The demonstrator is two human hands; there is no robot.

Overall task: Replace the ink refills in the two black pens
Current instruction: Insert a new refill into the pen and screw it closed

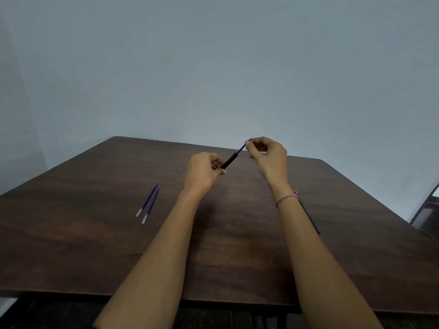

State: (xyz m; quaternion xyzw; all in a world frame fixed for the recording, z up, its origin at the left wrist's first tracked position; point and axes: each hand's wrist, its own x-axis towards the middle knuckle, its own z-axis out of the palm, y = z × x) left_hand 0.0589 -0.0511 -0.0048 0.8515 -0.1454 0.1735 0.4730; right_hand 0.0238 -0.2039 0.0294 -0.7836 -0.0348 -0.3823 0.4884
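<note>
My left hand (204, 170) grips a black pen barrel (229, 160) held above the middle of the dark wooden table (95, 245). A blue ink refill (242, 147) sticks out of the barrel's upper end, and my right hand (267, 154) pinches it near its tip. Two more blue refills (148, 204) with clear ends lie side by side on the table to the left. A second black pen (310, 216) lies on the table at the right, mostly hidden behind my right forearm.
The table reaches back to a plain pale wall (213, 67). Dark furniture (427, 217) stands past the table's right edge. A braided bracelet (286, 199) circles my right wrist.
</note>
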